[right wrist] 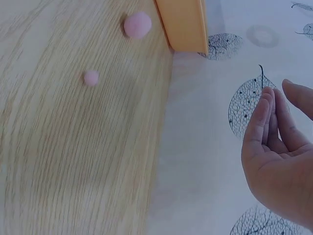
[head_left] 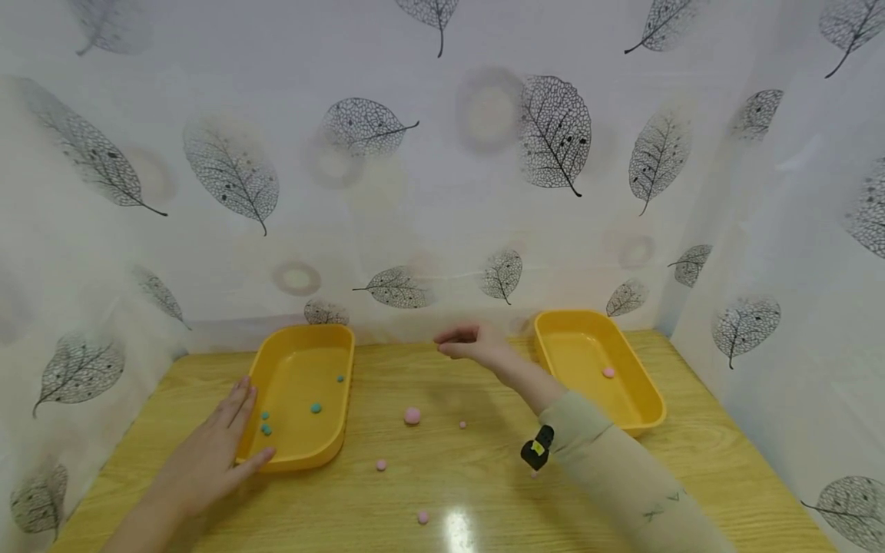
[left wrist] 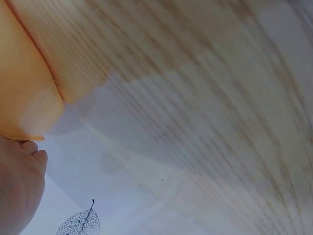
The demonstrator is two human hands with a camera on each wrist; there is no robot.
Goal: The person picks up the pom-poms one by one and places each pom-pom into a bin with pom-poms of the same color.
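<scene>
My left hand [head_left: 210, 453] rests on the near left side of a yellow tray [head_left: 297, 376], fingers along its outer rim and thumb at the front corner. Several small teal balls [head_left: 316, 408] lie in that tray. My right hand [head_left: 484, 349] is raised above the table between the two trays. Its fingers [right wrist: 255, 125] are slightly bent together, the thumb stands apart, and nothing shows between them in the right wrist view. Beneath and in front of it, a larger pink ball [head_left: 412, 415] and a small pink ball [head_left: 463, 424] lie on the wood.
A second yellow tray [head_left: 577, 353] stands at the right with one pink ball [head_left: 608, 372] inside. Nearer me on the table [head_left: 311, 514] lie more pink balls [head_left: 381, 465]. A white leaf-print curtain [head_left: 429, 207] encloses the back and sides.
</scene>
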